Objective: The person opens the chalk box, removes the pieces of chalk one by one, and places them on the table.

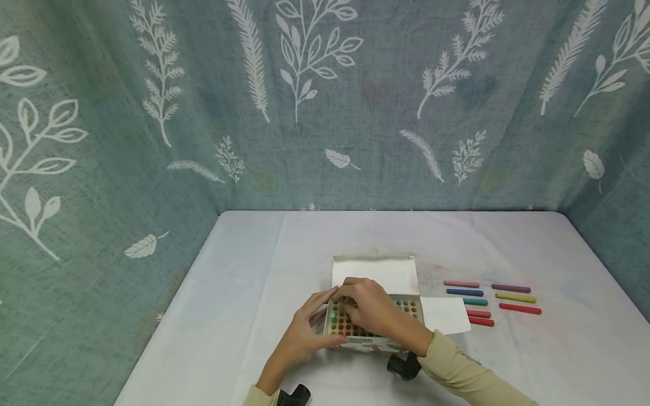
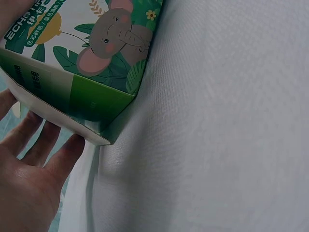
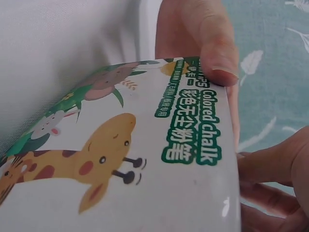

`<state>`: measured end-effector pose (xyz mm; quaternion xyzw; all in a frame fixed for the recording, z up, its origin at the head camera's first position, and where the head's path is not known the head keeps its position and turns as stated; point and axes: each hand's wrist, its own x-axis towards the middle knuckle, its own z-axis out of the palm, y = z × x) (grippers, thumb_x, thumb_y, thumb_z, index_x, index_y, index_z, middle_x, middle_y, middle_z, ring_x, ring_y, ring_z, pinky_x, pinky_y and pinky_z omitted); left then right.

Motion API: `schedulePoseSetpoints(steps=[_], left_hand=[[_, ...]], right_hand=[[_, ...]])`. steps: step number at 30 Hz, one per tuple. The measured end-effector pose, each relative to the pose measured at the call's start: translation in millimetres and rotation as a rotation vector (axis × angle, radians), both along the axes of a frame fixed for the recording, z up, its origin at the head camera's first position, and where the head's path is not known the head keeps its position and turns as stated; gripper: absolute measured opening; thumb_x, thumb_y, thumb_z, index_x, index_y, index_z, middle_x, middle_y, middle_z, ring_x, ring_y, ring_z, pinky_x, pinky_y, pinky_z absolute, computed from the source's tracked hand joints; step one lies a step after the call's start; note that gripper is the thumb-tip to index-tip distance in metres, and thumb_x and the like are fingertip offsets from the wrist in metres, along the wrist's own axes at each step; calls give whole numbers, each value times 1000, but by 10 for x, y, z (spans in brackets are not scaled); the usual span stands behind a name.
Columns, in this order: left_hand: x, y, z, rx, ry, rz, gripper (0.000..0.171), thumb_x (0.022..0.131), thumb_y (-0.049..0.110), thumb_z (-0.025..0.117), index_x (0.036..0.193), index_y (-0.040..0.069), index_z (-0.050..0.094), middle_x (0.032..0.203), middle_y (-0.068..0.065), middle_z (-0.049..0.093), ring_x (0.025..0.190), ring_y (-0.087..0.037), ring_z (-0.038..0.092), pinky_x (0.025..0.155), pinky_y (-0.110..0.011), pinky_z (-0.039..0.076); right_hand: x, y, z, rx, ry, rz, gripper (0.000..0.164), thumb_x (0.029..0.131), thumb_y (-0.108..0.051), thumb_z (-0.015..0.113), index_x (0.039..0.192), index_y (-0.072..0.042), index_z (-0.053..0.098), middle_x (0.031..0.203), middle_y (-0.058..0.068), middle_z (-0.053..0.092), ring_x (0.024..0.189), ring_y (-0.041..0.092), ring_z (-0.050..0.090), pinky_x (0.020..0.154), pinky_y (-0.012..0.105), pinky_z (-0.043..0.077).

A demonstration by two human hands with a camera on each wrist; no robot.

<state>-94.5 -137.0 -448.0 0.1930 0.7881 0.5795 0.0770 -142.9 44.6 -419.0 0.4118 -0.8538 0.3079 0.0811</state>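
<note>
An open chalk box (image 1: 368, 343) stands on the white table, its lid folded back. Inside, a holed grid holds chalk, including a green chalk stick (image 1: 333, 317) at the left. My left hand (image 1: 299, 334) grips the box's left end, thumb on the front edge; its fingers show against the box end in the left wrist view. Over the grid, my right hand (image 1: 373, 309) has curled fingers pinching a small green chalk stick (image 1: 343, 299) near the back left corner. The right wrist view shows the printed box front (image 3: 120, 159), with the right fingertips hidden behind the edge.
Right of the box lie several loose chalk sticks in two columns, among them a blue stick (image 1: 464, 292), a purple stick (image 1: 510, 288) and a red stick (image 1: 520, 308). A white side flap (image 1: 447, 316) sticks out toward them. Patterned green cloth (image 1: 376, 141) hangs behind the table.
</note>
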Motion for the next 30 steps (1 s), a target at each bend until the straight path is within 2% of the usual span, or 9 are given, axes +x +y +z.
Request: schedulePoseSetpoints(steps=[5, 14, 16, 21, 26, 30], left_hand=[[-6, -3, 4, 1, -9, -1, 85, 69, 18, 76, 139, 15, 28, 134, 1, 34, 121, -15, 34, 99, -40, 33], [-4, 3, -9, 1, -22, 3, 83, 69, 17, 76, 138, 24, 29, 135, 0, 32, 123, -19, 32, 100, -44, 30], [-2, 3, -11, -1, -24, 10, 84, 69, 17, 76, 138, 23, 29, 135, -1, 32, 123, -20, 32, 100, -46, 30], [5, 5, -11, -22, -30, 31, 85, 69, 19, 76, 139, 19, 29, 135, -2, 32, 123, -18, 31, 100, -47, 30], [-2, 20, -4, -41, -26, 37, 85, 68, 21, 76, 139, 20, 29, 135, -1, 32, 124, -15, 30, 100, -46, 30], [-9, 33, 1, -45, -23, 37, 85, 68, 23, 77, 139, 20, 29, 135, -1, 32, 124, -14, 30, 100, -46, 31]], right_hand=[[-5, 20, 35, -34, -29, 18, 12, 78, -6, 64, 88, -9, 69, 87, -1, 61, 72, 10, 57, 59, 16, 47], [-46, 85, 166, -123, -86, 20, 13, 77, -5, 66, 89, -8, 68, 83, -1, 60, 67, 5, 56, 57, 16, 49], [-53, 119, 204, -147, -106, 25, 12, 77, -5, 65, 89, -6, 67, 84, 1, 60, 69, 7, 58, 60, 17, 50], [-62, 225, 307, -194, -140, 14, 10, 78, -6, 65, 87, -7, 66, 84, 1, 60, 71, 9, 59, 57, 17, 50], [-78, 348, 396, -259, -143, -7, 11, 77, -4, 65, 86, -10, 65, 84, 0, 61, 72, 9, 60, 54, 13, 48], [-76, 457, 451, -281, -142, -29, 11, 78, -5, 64, 87, -12, 66, 84, -2, 60, 73, 8, 60, 54, 15, 49]])
